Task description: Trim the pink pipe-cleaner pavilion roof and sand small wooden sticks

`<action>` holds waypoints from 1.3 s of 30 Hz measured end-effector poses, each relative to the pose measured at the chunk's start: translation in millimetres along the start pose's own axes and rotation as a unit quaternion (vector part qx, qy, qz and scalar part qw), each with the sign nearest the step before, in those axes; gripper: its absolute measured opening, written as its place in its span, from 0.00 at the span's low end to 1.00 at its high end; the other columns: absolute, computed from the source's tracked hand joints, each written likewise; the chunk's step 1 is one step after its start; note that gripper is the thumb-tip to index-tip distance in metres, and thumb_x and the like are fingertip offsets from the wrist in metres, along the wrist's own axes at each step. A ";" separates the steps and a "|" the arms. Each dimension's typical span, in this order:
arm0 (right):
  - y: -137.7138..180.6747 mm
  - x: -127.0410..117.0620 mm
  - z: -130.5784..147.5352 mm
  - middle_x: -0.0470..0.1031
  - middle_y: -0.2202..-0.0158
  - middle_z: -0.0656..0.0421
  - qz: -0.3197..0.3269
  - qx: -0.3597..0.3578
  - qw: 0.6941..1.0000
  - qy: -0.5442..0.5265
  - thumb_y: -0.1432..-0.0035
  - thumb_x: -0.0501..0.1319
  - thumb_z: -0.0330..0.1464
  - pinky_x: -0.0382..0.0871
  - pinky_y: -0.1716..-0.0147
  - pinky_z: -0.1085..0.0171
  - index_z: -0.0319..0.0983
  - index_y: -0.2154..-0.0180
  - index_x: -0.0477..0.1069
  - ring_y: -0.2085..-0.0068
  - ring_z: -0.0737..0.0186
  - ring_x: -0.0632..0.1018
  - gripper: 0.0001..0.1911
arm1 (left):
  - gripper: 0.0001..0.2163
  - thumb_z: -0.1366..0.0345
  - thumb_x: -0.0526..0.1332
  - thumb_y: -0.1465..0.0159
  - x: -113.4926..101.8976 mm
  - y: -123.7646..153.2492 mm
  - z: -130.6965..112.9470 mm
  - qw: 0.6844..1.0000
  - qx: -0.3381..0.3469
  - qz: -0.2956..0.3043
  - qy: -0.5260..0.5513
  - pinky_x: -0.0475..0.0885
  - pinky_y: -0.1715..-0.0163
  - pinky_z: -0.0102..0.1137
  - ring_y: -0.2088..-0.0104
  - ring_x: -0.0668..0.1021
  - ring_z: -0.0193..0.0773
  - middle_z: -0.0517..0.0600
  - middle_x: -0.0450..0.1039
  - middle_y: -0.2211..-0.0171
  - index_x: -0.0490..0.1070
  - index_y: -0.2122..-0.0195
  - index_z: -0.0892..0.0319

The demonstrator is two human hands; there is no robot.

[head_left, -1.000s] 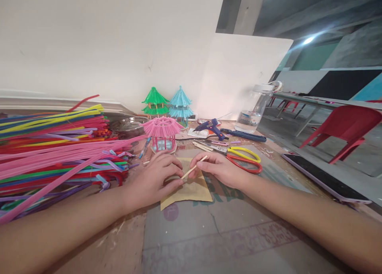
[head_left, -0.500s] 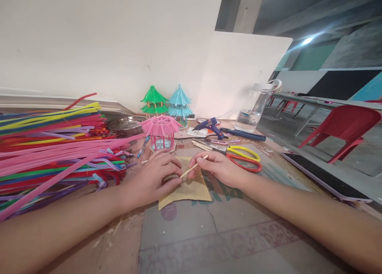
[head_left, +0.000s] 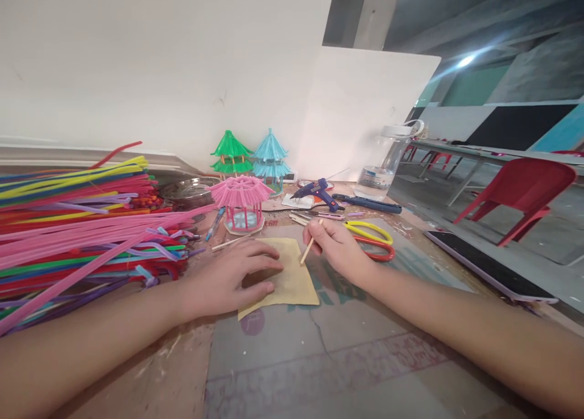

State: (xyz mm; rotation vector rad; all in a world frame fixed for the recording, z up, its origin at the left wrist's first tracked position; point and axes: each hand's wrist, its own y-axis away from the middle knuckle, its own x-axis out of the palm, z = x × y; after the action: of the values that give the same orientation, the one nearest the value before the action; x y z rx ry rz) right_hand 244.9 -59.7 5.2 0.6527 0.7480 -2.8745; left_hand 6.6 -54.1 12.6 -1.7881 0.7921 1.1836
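Note:
My left hand (head_left: 228,281) lies on a tan sheet of sandpaper (head_left: 292,279) on the table, fingers curved and pressing it down. My right hand (head_left: 335,247) is closed on a thin wooden stick (head_left: 308,249), held nearly upright with its lower tip on the sheet's right part. The two hands are a short gap apart. A small pink pavilion model (head_left: 240,201) made of straws stands just behind the sheet.
A big pile of coloured straws (head_left: 77,224) fills the left. Green (head_left: 229,152) and blue (head_left: 270,154) pavilion models stand by the wall. Behind my right hand lie yellow and red scissors (head_left: 371,239), a blue glue gun (head_left: 317,193), a water bottle (head_left: 383,166). A phone (head_left: 488,264) lies at right.
My right hand has pulled the stick away from my left fingers and tilted it more upright. My left hand has flattened onto the sheet. The view has shifted slightly.

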 end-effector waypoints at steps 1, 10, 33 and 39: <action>1.2 0.6 0.4 0.60 0.81 0.65 0.027 -0.003 0.999 0.022 0.36 0.47 0.55 0.57 0.76 0.67 0.40 0.75 0.64 0.78 0.66 0.63 0.28 | 0.13 0.61 0.57 0.33 -0.1 -0.1 -0.1 1.000 -0.002 0.004 0.002 0.68 0.45 0.43 0.46 0.73 0.47 0.54 0.72 0.47 0.73 0.50 0.56; 10.8 5.4 10.3 0.70 0.77 0.61 0.187 -0.116 0.968 0.123 0.32 0.50 0.36 0.61 0.73 0.68 0.40 0.71 0.66 0.74 0.66 0.71 0.16 | 0.13 0.62 0.57 0.34 -0.5 -1.8 0.0 1.000 0.008 0.003 0.022 0.68 0.45 0.41 0.46 0.74 0.46 0.54 0.72 0.46 0.74 0.51 0.56; 9.4 10.1 13.8 0.75 0.71 0.58 0.198 -0.183 0.936 0.225 0.33 0.54 0.30 0.64 0.67 0.66 0.39 0.68 0.69 0.67 0.61 0.74 0.10 | 0.10 0.66 0.58 0.36 -0.9 -3.0 -1.8 0.999 0.027 -0.006 0.020 0.71 0.49 0.37 0.50 0.76 0.44 0.54 0.74 0.50 0.74 0.55 0.57; 9.3 10.3 12.2 0.74 0.72 0.58 0.167 -0.182 0.937 0.247 0.33 0.54 0.30 0.64 0.65 0.65 0.39 0.69 0.69 0.67 0.61 0.73 0.11 | 0.11 0.65 0.58 0.36 -0.9 -3.3 -2.5 1.000 0.016 0.000 0.018 0.71 0.48 0.37 0.49 0.76 0.44 0.54 0.74 0.49 0.74 0.54 0.57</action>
State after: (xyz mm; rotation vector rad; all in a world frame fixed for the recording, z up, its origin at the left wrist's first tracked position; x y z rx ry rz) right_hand 232.9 -73.6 6.2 1.3145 1.0664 -2.1962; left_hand 10.0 -54.8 14.9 -1.7863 0.8278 1.1356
